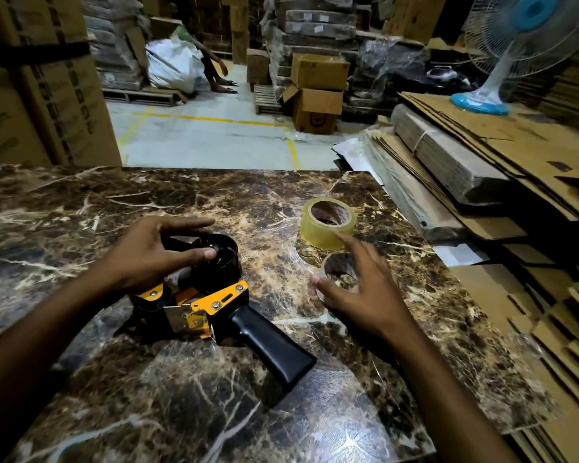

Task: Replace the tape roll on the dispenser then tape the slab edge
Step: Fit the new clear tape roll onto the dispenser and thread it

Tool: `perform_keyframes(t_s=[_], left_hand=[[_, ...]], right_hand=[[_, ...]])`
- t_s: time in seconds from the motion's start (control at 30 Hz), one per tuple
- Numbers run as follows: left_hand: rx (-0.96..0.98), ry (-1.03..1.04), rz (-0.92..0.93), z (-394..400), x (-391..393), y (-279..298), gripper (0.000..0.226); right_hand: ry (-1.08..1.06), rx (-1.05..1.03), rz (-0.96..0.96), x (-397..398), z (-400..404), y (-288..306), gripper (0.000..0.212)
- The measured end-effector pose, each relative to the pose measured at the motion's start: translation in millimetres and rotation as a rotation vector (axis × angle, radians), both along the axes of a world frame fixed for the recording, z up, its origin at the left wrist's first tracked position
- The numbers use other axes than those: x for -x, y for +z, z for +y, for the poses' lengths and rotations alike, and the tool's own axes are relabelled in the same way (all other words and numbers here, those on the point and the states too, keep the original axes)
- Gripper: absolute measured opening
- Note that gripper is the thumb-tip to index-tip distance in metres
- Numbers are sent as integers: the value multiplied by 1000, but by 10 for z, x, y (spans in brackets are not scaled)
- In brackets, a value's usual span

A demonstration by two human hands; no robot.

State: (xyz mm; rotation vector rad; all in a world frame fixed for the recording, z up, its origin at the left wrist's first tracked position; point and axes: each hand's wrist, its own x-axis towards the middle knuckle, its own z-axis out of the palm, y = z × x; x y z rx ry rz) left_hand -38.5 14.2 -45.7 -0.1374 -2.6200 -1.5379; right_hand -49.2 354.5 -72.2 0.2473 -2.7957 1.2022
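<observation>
A black and orange tape dispenser (224, 305) lies on its side on the dark marbled slab (81, 208), handle toward me. Its black spool hub carries no roll. My left hand (151, 255) rests on the hub, thumb pressed on its centre. A full clear tape roll (326, 225) stands on the slab to the right. Nearer to me lies an empty cardboard core (340, 272). My right hand (365, 289) hovers over the core with fingers spread, index fingertip touching the full roll's near edge.
Stacks of flattened cardboard (482, 182) lie along the slab's right side, with a blue pedestal fan (502, 55) on top. Tall boxes (41, 95) stand at left. Beyond the slab is concrete floor with yellow lines, cartons and a seated person (214, 68).
</observation>
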Motion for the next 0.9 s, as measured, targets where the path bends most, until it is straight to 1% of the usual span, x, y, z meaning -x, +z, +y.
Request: perform_keyframes(t_s=[0.1,0.23,0.37,0.43,0.57,0.63,0.7,0.73,0.83,0.9], left_hand=[[2,2,2,-1,36,-2,69],[10,6,9,-14,56,-27,69],[21,4,17,-2,56,-14,71],[33,3,30,-13,54,-14,72],[80,-1,37,-41,34,-2,74],[64,-3,24,-61,17,1,84],[59,8,17,-67,-15,-13,97],[61,10,21,-63,-38,-27,96],[37,44,47,-27,-125,-78,85],[-3,76,60,-6,-163,-100,84]], right_hand=[[-30,34,63,175,-45,68,85],[-66,-12,131,601,-49,169,83],[-40,-195,40,1026,-88,236,99],[4,-248,-26,1166,-126,243,104],[44,-350,-84,1297,-210,223,102],[40,-377,-92,1323,-227,240,103],[50,-381,-85,1330,-223,255,103],[59,-373,-76,1330,-218,257,103],[99,-338,-56,1300,-227,275,100],[132,-277,-51,1271,-252,297,99]])
